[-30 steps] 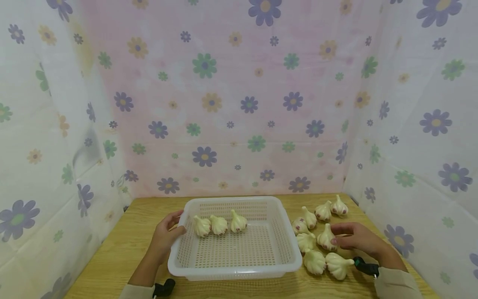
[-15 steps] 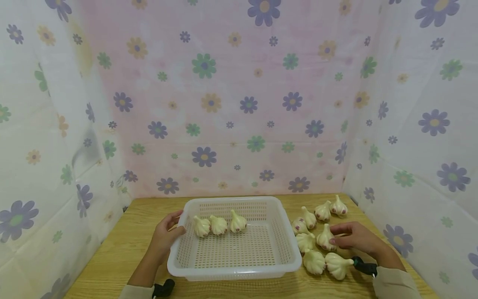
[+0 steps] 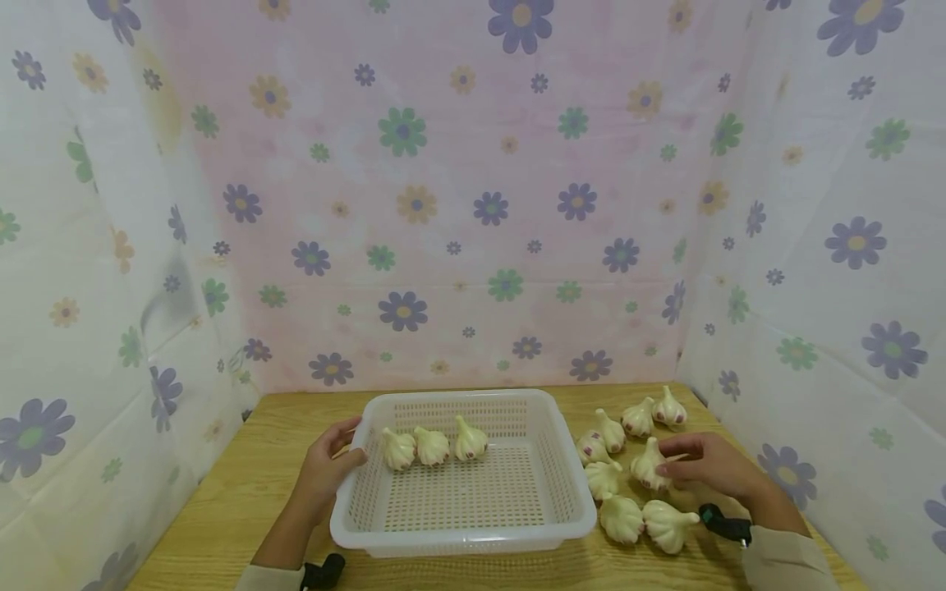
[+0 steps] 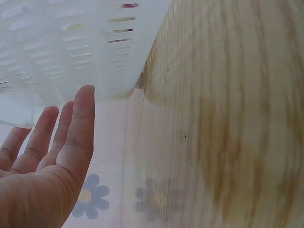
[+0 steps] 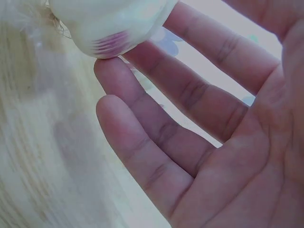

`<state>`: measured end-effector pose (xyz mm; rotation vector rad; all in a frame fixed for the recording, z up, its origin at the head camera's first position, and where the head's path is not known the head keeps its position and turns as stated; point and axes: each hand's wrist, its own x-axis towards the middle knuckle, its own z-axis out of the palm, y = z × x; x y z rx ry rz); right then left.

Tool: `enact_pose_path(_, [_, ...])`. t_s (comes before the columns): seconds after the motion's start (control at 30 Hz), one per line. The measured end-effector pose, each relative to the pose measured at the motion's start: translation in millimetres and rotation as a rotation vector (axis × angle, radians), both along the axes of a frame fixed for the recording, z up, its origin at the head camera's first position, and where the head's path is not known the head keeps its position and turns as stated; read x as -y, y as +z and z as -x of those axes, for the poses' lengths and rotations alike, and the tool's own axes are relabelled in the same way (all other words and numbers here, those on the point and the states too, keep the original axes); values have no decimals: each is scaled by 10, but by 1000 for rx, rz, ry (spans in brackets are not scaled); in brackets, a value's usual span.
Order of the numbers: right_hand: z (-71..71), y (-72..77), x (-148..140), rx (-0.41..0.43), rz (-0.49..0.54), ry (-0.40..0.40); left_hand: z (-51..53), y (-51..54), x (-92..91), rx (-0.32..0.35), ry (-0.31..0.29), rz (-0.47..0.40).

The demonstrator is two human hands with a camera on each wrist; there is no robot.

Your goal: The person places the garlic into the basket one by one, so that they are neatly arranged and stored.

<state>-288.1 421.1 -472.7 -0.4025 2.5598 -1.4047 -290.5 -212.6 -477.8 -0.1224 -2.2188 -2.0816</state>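
Your right hand point(image 3: 713, 469) pinches a garlic bulb point(image 3: 647, 468), neck up, between thumb and fingers, just right of the white basket point(image 3: 466, 541); you cannot tell here whether it touches the wooden table point(image 3: 236, 480); your left hand point(image 3: 325, 466) holds the basket's left rim, thumb over it, fingers outside; three bulbs point(image 3: 432, 448) sit in a row inside, toward the back left; seven loose bulbs point(image 3: 622, 520) lie around the pinched one.

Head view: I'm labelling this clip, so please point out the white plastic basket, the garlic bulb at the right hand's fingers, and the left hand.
White plastic basket point(image 3: 464, 539): head view, near rim.
Garlic bulb point(image 3: 646, 470): head view, middle of its round body.
Left hand point(image 3: 329, 465): head view, middle of the hand.
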Motion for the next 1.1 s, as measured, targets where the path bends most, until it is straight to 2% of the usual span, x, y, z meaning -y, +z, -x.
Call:
enact_pose_path(0.2, [-14,40,4,-49,-8,-32,10,-4,-5,-1,0,-9])
enact_pose_path(0.3, [-19,58,15,-46,-8,-46,7,-9,-2,-3,-2,-10])
enact_pose_path(0.67, [-7,32,40,-1,-54,-33,3,-6,-3,-6,-7,-15])
enact_pose_path(1.1, [11,-10,70,-34,-112,8,-4,-8,3,-2,-1,6])
